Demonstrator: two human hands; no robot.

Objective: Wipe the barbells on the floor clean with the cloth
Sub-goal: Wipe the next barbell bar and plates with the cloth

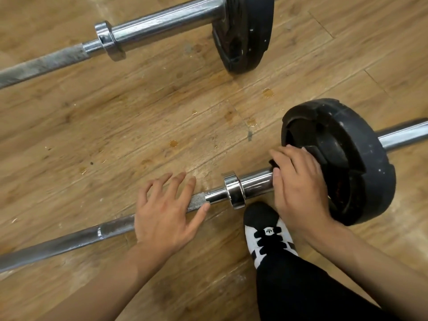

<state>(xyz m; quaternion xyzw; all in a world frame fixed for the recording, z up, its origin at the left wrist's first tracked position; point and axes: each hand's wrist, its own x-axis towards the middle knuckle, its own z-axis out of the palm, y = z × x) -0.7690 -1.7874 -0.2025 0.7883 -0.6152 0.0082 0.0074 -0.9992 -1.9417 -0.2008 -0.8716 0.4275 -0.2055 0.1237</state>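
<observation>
Head view: the near barbell [69, 241] is laid on the wooden floor [139, 117], its shaft running from lower left to right. The knurling is dull grey, the collar [234, 189] and sleeve bright chrome, the black plate [352, 158] scuffed. The left hand [166, 212] is laid on the knurled shaft, fingers straight and spread. The right hand [298, 186] is curled over the sleeve against the plate, a dark cloth [274, 164] pinned under its fingers. The far barbell [162, 21] is set well apart.
</observation>
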